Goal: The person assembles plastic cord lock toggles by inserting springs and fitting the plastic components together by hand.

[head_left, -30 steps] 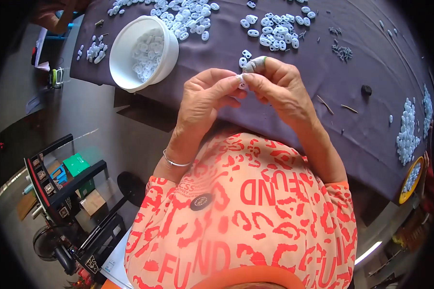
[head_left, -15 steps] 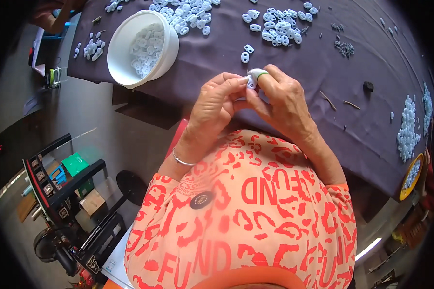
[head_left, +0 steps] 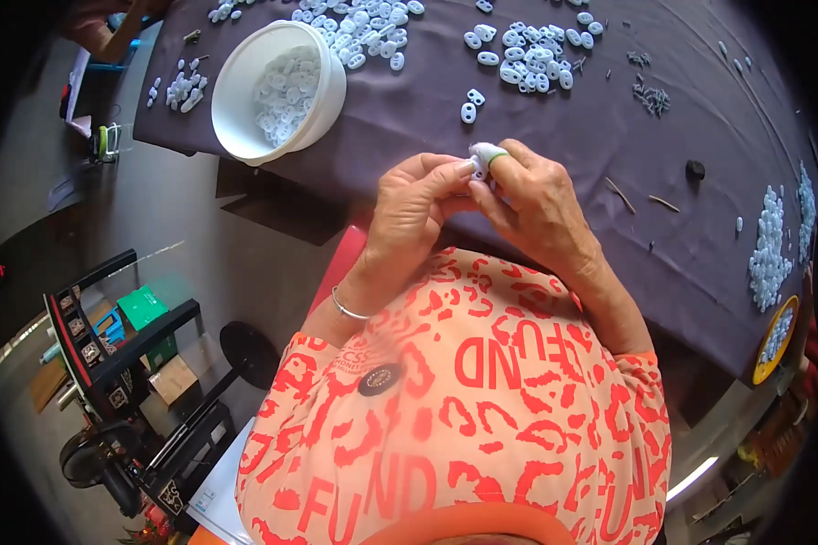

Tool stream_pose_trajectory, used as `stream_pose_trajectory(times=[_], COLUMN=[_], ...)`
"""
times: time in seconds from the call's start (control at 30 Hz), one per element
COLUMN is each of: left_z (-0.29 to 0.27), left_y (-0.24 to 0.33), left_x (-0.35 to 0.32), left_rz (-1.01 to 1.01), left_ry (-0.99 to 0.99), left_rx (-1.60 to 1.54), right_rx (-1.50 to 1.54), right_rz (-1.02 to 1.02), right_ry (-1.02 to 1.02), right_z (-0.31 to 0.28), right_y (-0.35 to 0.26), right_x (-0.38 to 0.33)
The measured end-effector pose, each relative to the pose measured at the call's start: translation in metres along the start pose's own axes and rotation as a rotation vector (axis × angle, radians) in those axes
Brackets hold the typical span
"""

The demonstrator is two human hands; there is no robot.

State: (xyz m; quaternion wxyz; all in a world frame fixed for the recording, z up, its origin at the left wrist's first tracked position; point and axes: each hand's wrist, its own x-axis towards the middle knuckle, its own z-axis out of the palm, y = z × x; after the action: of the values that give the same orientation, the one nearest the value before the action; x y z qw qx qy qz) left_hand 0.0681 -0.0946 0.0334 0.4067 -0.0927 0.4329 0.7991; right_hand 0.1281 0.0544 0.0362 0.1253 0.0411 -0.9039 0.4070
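Small white piece (head_left: 478, 171) pinched at edge of dark tablecloth (head_left: 400, 113)

The small white piece was held in front of the chest, at the near edge of the table, by both hands together. It was clamped between thumb and finger of the left hand (head_left: 413, 202) on one side, and was gripped by the fingers of the right hand (head_left: 547, 202) on the other. A dark hole could be seen in it, but much of its surface was hidden by the fingers. A white covering (head_left: 489, 153) with a green band was worn on a finger of the right hand, and a bracelet (head_left: 347, 307) on the left wrist.

Just beyond the hands, two loose pieces (head_left: 468, 113) were set close together on the cloth. Farther back, a cluster of white pieces (head_left: 534, 62) was spread, and to its left a larger heap (head_left: 365, 29) was piled behind a white tub (head_left: 234, 118). The tub was tilted and partly filled with similar pieces. To the right, small dark bits (head_left: 652, 100) were scattered, with two thin brown sticks (head_left: 621, 194) and a dark lump (head_left: 695, 170) nearer. Pale pieces (head_left: 767, 254) were heaped at the far right, above a yellow dish (head_left: 761, 371) in which more were held.
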Motion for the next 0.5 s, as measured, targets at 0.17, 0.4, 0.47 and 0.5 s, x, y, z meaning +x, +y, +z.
stream_pose_trajectory(times=[0.17, 0.4, 0.47, 0.5], left_z=[0.001, -0.009, -0.027, -0.036], left_y=[-0.004, 0.051, 0.083, 0.097], left_x=[-0.005, -0.014, -0.008, -0.003], left_rz=[0.022, 0.703, 0.882, 0.869], left_ry=[0.049, 0.364, 0.412, 0.459], left_rx=[0.014, 0.58, 0.692, 0.787], right_rx=[-0.051, 0.088, 0.042, -0.004], right_rz=[0.004, 0.058, 0.056, 0.054], right_ry=[-0.011, 0.038, 0.101, 0.161], right_z=[0.006, -0.004, -0.002, 0.0], right_y=[-0.002, 0.009, 0.027, 0.036], right_x=[-0.005, -0.007, -0.005, -0.002])
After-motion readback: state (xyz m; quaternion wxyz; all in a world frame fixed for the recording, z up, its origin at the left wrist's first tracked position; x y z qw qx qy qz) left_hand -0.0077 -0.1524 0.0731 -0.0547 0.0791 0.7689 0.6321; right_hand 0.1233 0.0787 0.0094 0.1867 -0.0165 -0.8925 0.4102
